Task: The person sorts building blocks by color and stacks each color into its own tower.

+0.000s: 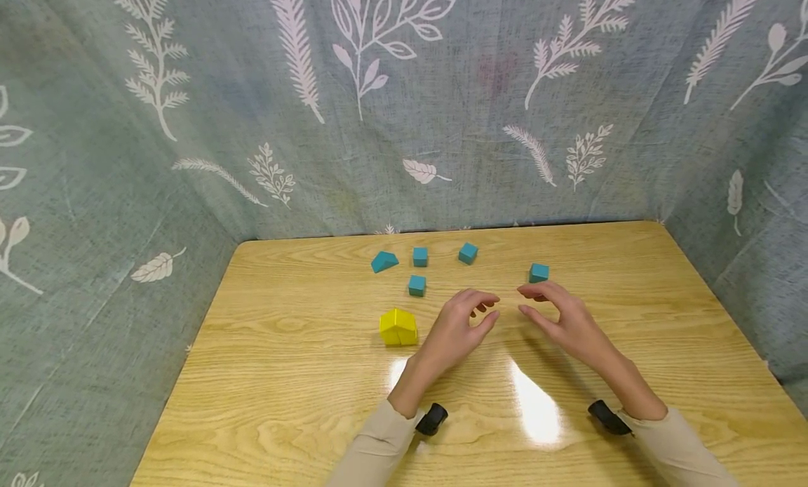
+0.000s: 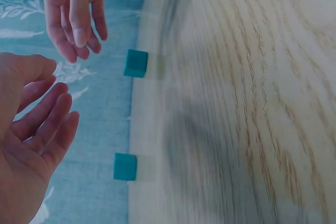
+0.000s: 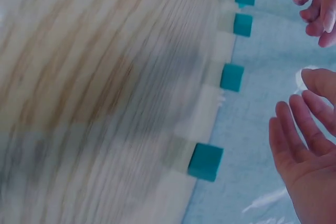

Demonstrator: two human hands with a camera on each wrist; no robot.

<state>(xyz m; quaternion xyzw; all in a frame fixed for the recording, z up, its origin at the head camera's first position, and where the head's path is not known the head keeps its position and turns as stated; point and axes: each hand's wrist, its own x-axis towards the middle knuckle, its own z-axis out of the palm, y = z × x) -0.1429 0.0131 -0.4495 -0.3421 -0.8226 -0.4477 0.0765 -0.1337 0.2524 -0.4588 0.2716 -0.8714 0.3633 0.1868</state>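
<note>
My left hand hovers over the middle of the table, fingers relaxed and bent, with nothing in it. Facing it, my right hand is likewise relaxed and holds nothing; a gap separates the two. Just beyond the right fingertips lies a blue cube. To the left of my left hand stands a yellow house-shaped block group with a peaked top. Behind it are a blue cube, another blue cube and a blue wedge-shaped block. One more blue cube sits farther back, between the hands.
The wooden table has a glossy surface with bright reflections near its front. A grey-blue curtain with white leaf prints encloses the back and both sides. Each wrist wears a black band, the left one near the table's middle.
</note>
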